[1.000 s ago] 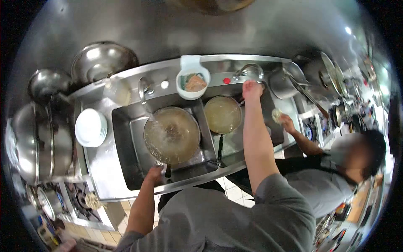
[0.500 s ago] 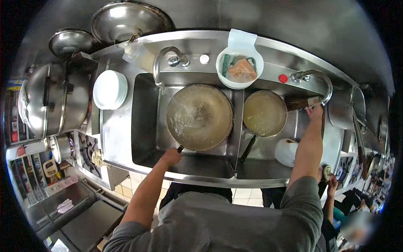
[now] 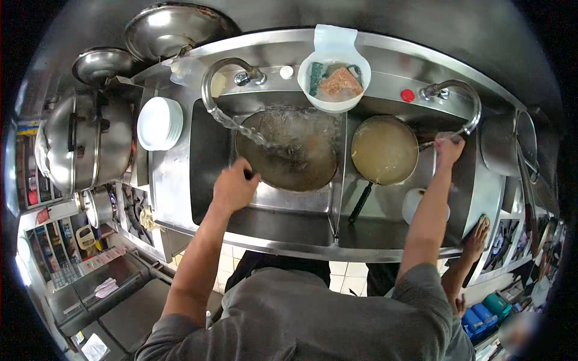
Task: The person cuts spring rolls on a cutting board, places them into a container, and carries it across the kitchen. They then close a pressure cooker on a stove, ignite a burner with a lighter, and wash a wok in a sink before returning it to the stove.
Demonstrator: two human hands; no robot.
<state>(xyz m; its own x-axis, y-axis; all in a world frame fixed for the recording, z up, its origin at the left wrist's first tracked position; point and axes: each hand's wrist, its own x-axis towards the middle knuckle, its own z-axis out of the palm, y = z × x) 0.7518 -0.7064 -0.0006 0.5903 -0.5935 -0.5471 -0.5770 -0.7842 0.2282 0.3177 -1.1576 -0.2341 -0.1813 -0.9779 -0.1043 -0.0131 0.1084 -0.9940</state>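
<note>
In the left basin lies a large round pan point(image 3: 289, 171) with water pouring into it from the left faucet point(image 3: 211, 90). My left hand point(image 3: 235, 185) is closed round its dark handle at the near left rim. A smaller pan point(image 3: 383, 150) holding cloudy water sits in the right basin, its black handle toward me. Right of it, my right hand point(image 3: 450, 149) is closed at the end of a brown-bristled brush point(image 3: 426, 139), close under the right faucet point(image 3: 472, 102). Splashing water partly hides the brush and fingers.
A white tub point(image 3: 331, 103) with sponges rests on the divider at the back. White plates point(image 3: 159, 123) are stacked at left; a white bowl point(image 3: 415, 204) lies in the right basin point(image 3: 379, 231). Another person's hand point(image 3: 478, 234) touches the sink's right edge.
The large pan has turned and tipped, its cloudy liquid is gone, and the left faucet now runs into it. My left hand moved up and left. The other person's hand came onto the sink edge.
</note>
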